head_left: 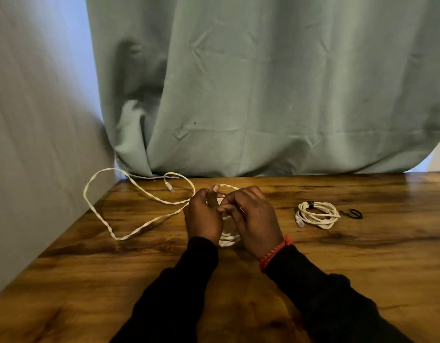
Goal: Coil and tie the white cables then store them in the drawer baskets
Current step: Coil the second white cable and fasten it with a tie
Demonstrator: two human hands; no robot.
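A long white cable (129, 230) trails in loose loops over the left part of the wooden table (90, 280), its plug end (170, 187) lying near the curtain. Part of it is wound into a small coil (229, 240) that shows between and below my hands. My left hand (203, 216) grips the coil, thumb raised. My right hand (251, 215) curls its fingers round the coil's strands beside it. To the right lies a second white cable (316, 215), coiled and bound with a black tie.
A loose black tie (354, 214) lies just right of the bound coil. A green curtain (263, 82) hangs behind the table's far edge, and a grey wall (40, 144) borders the table on the left.
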